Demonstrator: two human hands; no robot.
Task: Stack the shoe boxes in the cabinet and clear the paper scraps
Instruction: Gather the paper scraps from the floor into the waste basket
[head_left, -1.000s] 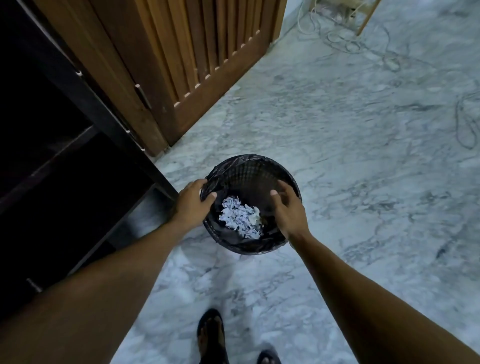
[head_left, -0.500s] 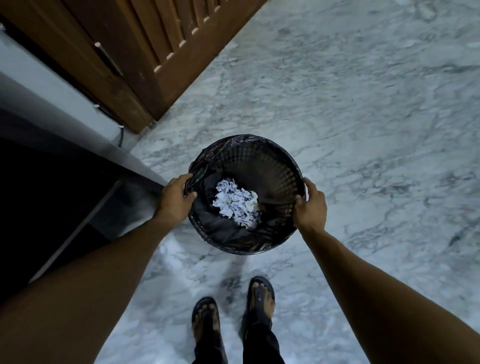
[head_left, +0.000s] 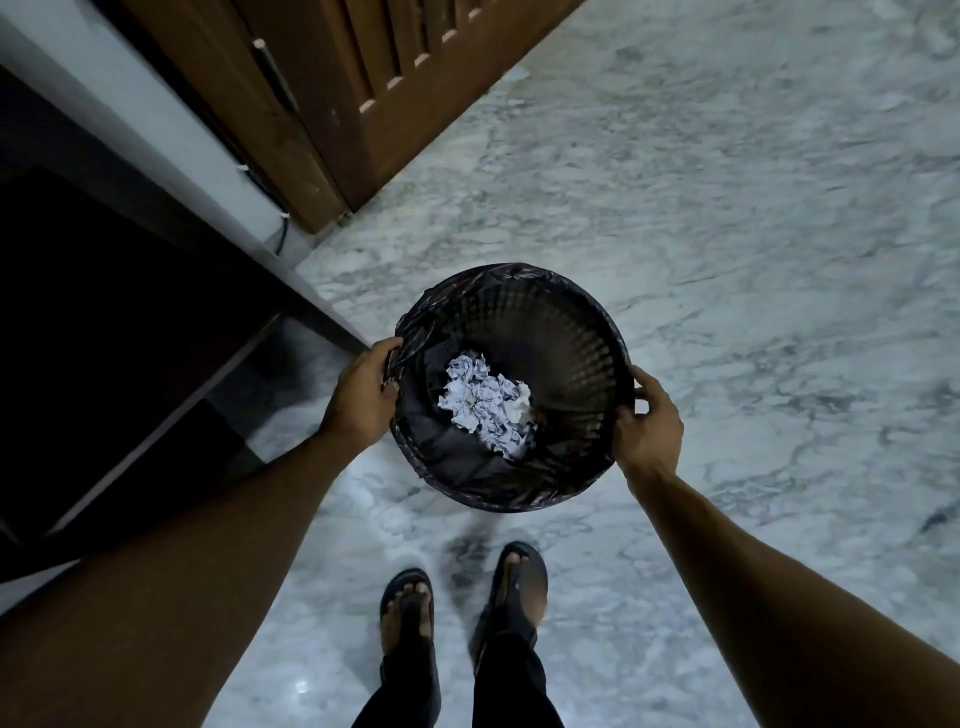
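A round black waste bin (head_left: 566, 332) with a black liner is held above the marble floor, seen from above. Crumpled white paper scraps (head_left: 485, 402) lie in a heap at its bottom. My left hand (head_left: 363, 395) grips the bin's left rim, fingers curled over the liner edge. My right hand (head_left: 647, 421) grips the right rim, thumb on the outside. No shoe boxes are in view.
A dark open cabinet (head_left: 104, 338) with a shelf edge fills the left side. A brown wooden louvred door (head_left: 363, 93) stands behind it at the top. Grey-white marble floor (head_left: 753, 234) spreads to the right. My two feet in black sandals (head_left: 462, 608) stand below the bin.
The bin has come up and closer to me. My right hand shifted from the inner rim to the bin's outer right side. The view tilted downward, showing both feet.
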